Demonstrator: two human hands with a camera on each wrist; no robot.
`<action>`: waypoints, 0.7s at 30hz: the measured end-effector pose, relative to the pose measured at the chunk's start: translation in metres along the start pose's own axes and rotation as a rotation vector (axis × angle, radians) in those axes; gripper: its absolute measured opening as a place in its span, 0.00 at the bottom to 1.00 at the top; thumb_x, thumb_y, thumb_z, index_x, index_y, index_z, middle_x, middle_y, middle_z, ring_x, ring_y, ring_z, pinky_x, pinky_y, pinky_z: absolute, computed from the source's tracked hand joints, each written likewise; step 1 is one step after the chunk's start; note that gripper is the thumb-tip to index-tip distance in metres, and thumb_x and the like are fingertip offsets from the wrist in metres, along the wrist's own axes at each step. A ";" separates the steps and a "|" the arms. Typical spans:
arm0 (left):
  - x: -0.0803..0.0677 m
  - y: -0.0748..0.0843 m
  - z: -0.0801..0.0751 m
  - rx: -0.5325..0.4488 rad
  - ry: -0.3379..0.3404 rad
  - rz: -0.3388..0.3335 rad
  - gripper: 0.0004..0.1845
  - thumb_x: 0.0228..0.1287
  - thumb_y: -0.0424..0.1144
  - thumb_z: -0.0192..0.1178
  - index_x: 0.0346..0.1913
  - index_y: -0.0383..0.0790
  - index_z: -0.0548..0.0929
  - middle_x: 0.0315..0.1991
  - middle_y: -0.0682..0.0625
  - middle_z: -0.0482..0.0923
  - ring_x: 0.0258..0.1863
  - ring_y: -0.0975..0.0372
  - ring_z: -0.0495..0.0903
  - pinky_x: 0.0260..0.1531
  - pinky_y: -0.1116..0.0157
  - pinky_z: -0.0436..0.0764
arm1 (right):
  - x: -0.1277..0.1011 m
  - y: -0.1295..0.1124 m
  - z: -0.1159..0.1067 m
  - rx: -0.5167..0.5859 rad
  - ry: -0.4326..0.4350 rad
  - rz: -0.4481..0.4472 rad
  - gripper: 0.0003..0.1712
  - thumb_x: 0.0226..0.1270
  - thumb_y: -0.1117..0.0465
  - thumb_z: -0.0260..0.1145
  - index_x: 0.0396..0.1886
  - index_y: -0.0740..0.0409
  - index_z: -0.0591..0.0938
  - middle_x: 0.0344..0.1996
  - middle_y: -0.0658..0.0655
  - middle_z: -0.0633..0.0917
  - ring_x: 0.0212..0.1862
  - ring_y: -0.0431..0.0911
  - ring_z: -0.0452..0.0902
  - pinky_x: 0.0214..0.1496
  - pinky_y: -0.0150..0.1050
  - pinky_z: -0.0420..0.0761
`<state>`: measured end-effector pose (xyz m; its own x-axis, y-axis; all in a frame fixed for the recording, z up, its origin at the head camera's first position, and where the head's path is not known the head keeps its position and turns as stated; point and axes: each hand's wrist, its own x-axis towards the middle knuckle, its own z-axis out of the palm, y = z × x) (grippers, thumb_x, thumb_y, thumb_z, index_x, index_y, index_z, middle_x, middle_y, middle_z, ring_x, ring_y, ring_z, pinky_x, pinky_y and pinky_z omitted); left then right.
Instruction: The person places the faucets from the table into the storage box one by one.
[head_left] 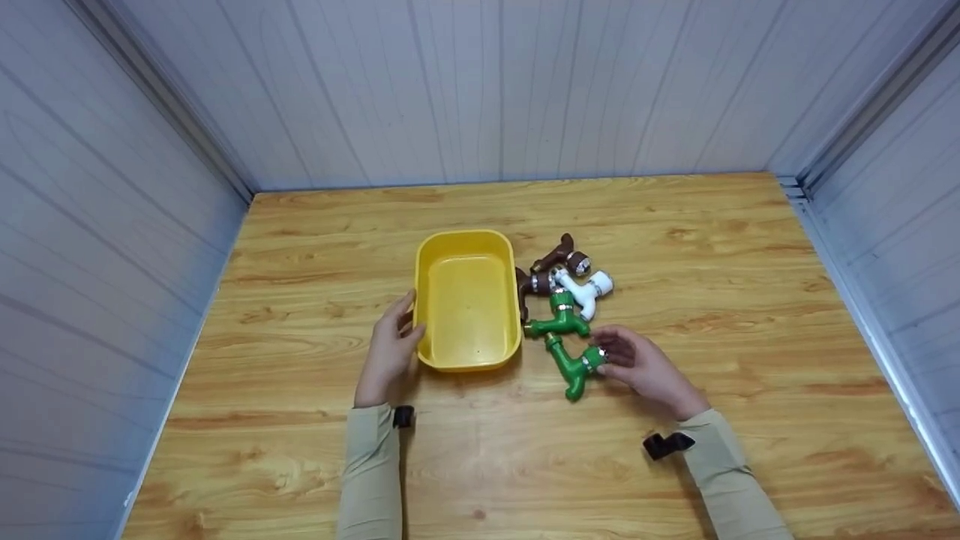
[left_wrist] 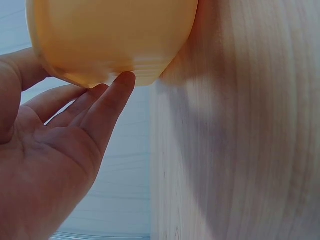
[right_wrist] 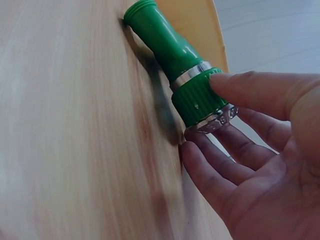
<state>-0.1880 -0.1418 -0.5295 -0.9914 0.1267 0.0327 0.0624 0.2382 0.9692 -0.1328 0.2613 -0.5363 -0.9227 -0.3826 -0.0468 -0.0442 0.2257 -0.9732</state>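
My left hand (head_left: 391,343) holds the left wall of a yellow plastic tub (head_left: 421,300), its thumb over the rim and its fingers against the outside. In the left wrist view the fingertips (left_wrist: 125,80) press on the tub's outer wall. On the right, my right hand (head_left: 641,369) has its thumb and fingers about the ribbed knob of the nearest green tap (head_left: 568,369). The right wrist view shows the thumb (right_wrist: 235,85) on this knob, with the other fingers around its silvery end cap (right_wrist: 215,120). Nothing lies inside the tub.
Another green tap (head_left: 562,324) lies just beyond, near the tub's right wall. Behind it are a white tap (head_left: 585,291) and two brown taps, one farther back (head_left: 553,256) and one against the tub (head_left: 534,283). Panelled walls (head_left: 480,90) enclose the wooden table (head_left: 300,450).
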 end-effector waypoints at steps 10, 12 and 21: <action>-0.002 0.000 0.001 0.017 -0.001 0.035 0.31 0.65 0.20 0.52 0.71 0.28 0.59 0.70 0.35 0.57 0.64 0.42 0.64 0.63 0.50 0.66 | 0.000 0.004 -0.001 0.038 0.019 0.004 0.30 0.58 0.75 0.66 0.62 0.71 0.69 0.58 0.72 0.73 0.60 0.61 0.70 0.63 0.44 0.70; -0.002 -0.001 0.001 0.005 -0.001 0.041 0.31 0.65 0.20 0.52 0.70 0.28 0.59 0.70 0.35 0.57 0.65 0.41 0.63 0.63 0.50 0.66 | 0.000 0.004 -0.001 0.031 0.019 0.004 0.31 0.58 0.76 0.66 0.62 0.71 0.69 0.58 0.72 0.73 0.60 0.61 0.70 0.63 0.44 0.71; -0.001 -0.001 0.001 -0.008 0.008 0.020 0.31 0.65 0.19 0.52 0.70 0.27 0.59 0.69 0.34 0.57 0.64 0.42 0.64 0.63 0.51 0.66 | 0.000 -0.001 -0.001 0.041 -0.005 0.036 0.29 0.58 0.78 0.64 0.61 0.74 0.68 0.59 0.74 0.71 0.60 0.64 0.69 0.62 0.45 0.72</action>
<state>-0.1874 -0.1413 -0.5306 -0.9909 0.1236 0.0542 0.0815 0.2275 0.9704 -0.1335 0.2621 -0.5355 -0.9215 -0.3795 -0.0827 0.0044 0.2026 -0.9792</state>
